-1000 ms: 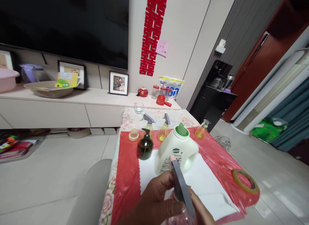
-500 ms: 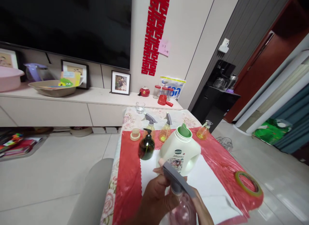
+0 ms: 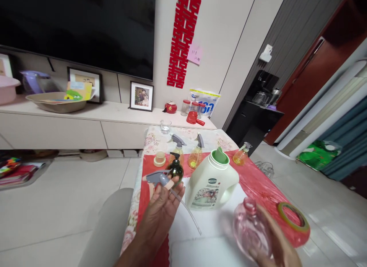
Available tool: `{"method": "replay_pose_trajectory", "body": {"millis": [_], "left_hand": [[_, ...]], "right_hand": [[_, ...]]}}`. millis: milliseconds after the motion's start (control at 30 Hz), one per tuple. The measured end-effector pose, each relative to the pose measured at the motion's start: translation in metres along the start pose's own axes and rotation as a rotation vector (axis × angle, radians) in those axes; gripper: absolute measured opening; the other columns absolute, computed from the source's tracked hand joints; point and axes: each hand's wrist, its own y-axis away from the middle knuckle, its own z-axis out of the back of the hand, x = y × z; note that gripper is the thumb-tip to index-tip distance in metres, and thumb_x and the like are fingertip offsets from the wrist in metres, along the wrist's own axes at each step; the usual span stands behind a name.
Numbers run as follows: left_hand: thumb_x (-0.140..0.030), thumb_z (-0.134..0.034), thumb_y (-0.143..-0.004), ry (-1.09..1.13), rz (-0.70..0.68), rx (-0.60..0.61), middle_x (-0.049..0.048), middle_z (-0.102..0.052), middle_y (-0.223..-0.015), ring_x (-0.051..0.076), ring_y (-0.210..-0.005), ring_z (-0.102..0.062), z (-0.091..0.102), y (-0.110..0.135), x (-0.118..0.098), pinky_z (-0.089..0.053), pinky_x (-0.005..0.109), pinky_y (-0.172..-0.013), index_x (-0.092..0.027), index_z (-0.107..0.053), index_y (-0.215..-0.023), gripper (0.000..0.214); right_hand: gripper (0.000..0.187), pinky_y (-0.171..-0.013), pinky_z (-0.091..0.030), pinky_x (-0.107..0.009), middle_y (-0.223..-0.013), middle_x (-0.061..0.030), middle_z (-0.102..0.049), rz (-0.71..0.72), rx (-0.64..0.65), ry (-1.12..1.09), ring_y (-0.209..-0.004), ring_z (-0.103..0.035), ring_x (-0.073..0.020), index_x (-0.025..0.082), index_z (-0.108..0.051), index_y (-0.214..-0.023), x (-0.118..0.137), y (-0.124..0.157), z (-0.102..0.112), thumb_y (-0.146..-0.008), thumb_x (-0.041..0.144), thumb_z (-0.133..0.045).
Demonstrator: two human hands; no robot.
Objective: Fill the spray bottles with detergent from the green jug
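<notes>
Left grip point(image 3: 163, 204) is clasping one nozzle point(image 3: 161, 179), right grip point(image 3: 276, 236) one bottle point(image 3: 250, 229); toward desk's point(image 3: 153, 141) far edge, two sprayers point(image 3: 194, 160) are holding yellow liquid point(image 3: 193, 164).

Red teapot point(image 3: 170, 107) near framed photo point(image 3: 141, 96)

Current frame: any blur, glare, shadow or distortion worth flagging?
Head view: pink bottle and right hand look soft, probably motion blur; head view: bright glare on the floor tiles, highlights on the red sheet; head view: soft shadow on the white cloth left of the bottle; head view: door leans strongly, likely wide-angle lens or camera tilt.
</notes>
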Motion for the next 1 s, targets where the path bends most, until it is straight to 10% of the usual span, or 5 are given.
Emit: {"method": "replay_pose_trajectory", "body": {"millis": [367, 1000], "left_hand": [[-0.038, -0.090, -0.070, -0.269, 0.142, 0.048, 0.0037, -0.071, -0.106, 0.022, -0.093, -0.070, 0.082, -0.031, 0.059, -0.054, 0.042, -0.096, -0.025, -0.072, -0.109, 0.045], [-0.047, -0.091, -0.067, -0.297, 0.192, 0.041, 0.0051, -0.068, -0.112, 0.018, -0.093, -0.064, 0.065, -0.019, 0.046, -0.050, 0.033, -0.086, -0.023, -0.072, -0.107, 0.050]], "right_hand": [[0.069, -0.096, -0.055, -0.044, -0.138, -0.0126, -0.052, 0.587, -0.068, 0.637, -0.123, -0.057, -0.0283, 0.027, -0.038, -0.155, 0.087, -0.137, 0.057, -0.092, 0.047, -0.060], [0.065, -0.085, -0.051, -0.047, -0.135, -0.0191, -0.048, 0.855, 0.137, 1.118, -0.112, -0.054, -0.0320, 0.020, -0.040, -0.153, 0.124, -0.182, 0.070, -0.090, 0.028, -0.054]]}}
